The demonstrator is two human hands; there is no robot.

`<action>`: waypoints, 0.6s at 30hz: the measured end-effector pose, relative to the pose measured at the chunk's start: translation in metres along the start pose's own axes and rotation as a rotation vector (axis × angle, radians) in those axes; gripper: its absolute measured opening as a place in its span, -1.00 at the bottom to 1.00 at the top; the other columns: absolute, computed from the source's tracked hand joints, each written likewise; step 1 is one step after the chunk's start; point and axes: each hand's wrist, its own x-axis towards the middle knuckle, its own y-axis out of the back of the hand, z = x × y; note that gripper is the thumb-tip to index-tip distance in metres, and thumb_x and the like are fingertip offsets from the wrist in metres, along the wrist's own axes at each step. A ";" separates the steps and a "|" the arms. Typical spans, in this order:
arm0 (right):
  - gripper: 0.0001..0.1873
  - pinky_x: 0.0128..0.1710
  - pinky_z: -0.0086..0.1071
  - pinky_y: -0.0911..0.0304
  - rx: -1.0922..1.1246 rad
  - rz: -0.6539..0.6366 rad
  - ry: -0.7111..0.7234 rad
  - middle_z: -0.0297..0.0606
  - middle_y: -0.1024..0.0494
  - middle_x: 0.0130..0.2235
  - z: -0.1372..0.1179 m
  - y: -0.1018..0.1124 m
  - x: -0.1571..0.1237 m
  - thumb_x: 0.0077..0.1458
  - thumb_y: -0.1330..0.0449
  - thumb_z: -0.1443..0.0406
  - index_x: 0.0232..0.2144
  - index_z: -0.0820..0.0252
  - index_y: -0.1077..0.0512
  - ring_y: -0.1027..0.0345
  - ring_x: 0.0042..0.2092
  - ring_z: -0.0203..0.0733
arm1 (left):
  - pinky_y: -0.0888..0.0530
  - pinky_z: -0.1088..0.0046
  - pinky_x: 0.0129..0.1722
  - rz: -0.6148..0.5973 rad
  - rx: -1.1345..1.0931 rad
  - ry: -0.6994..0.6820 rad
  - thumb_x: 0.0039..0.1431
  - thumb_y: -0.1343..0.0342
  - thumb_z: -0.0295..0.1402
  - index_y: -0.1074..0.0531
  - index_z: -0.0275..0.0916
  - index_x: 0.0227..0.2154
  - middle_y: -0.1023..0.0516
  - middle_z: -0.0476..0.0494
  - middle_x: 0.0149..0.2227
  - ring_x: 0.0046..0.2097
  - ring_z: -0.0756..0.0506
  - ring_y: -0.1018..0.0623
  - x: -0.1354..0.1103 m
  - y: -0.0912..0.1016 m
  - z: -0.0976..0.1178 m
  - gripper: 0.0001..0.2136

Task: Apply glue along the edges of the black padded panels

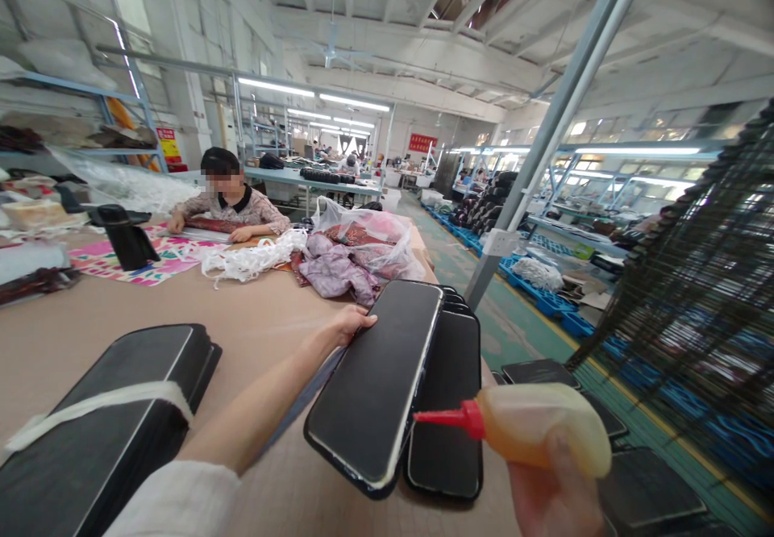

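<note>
My left hand grips the left edge of a black rounded rectangular panel, thumb on top, and holds it tilted above the table. A pale line, looking like glue, runs along the panel's rim. In my right hand is a squeeze bottle of amber liquid with a red nozzle. The nozzle tip points left, close to the panel's right edge; whether it touches I cannot tell. Beneath and to the right of the held panel lies a stack of similar black panels.
A strapped stack of black panels lies at left on the brown table. Farther back are a black flask, white strips, bagged fabric and a seated person. A metal post and more panels stand right.
</note>
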 end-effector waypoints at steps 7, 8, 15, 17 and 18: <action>-0.62 -0.17 -0.39 -0.33 0.081 0.059 0.070 -0.30 -0.48 -0.09 0.005 -0.008 0.027 -0.15 -0.39 0.23 -0.22 0.15 -0.47 -0.34 -0.05 -0.11 | -0.42 0.41 -0.43 -0.041 0.022 -0.027 -0.38 -0.40 -0.29 -0.50 -0.34 -0.50 -0.55 -0.09 -0.57 -0.52 -0.06 -0.51 -0.008 -0.006 0.000 -0.67; -0.64 -0.18 -0.40 -0.33 0.084 0.056 0.081 -0.31 -0.48 -0.10 0.006 -0.007 0.032 -0.14 -0.39 0.24 -0.22 0.15 -0.47 -0.34 -0.06 -0.13 | -0.42 0.41 -0.43 -0.053 0.025 -0.028 -0.39 -0.41 -0.28 -0.50 -0.34 -0.49 -0.55 -0.09 -0.56 -0.51 -0.06 -0.51 -0.010 -0.007 0.000 -0.66; -0.55 -0.18 -0.40 -0.34 0.116 0.039 0.080 -0.34 -0.47 -0.09 0.008 -0.010 0.051 -0.15 -0.40 0.24 -0.13 0.10 -0.46 -0.35 -0.10 -0.18 | -0.44 0.40 -0.40 -0.120 0.027 -0.008 -0.47 -0.42 -0.23 -0.52 -0.33 -0.48 -0.59 -0.12 -0.50 -0.47 -0.09 -0.53 -0.016 -0.009 -0.002 -0.59; -0.52 -0.18 -0.39 -0.35 0.126 0.049 0.076 -0.32 -0.47 -0.09 0.007 -0.011 0.054 -0.16 -0.41 0.22 -0.13 0.12 -0.46 -0.35 -0.08 -0.15 | -0.44 0.40 -0.40 -0.124 0.021 -0.006 -0.49 -0.42 -0.21 -0.51 -0.32 -0.49 -0.59 -0.11 -0.51 -0.47 -0.08 -0.53 -0.015 -0.009 -0.005 -0.59; -0.52 -0.18 -0.38 -0.36 0.131 0.056 0.071 -0.31 -0.48 -0.10 0.006 -0.011 0.056 -0.17 -0.41 0.21 -0.13 0.13 -0.46 -0.34 -0.08 -0.14 | -0.44 0.40 -0.39 -0.127 0.019 -0.006 -0.49 -0.42 -0.21 -0.50 -0.32 -0.49 -0.59 -0.10 -0.51 -0.47 -0.08 -0.53 -0.015 -0.009 -0.006 -0.58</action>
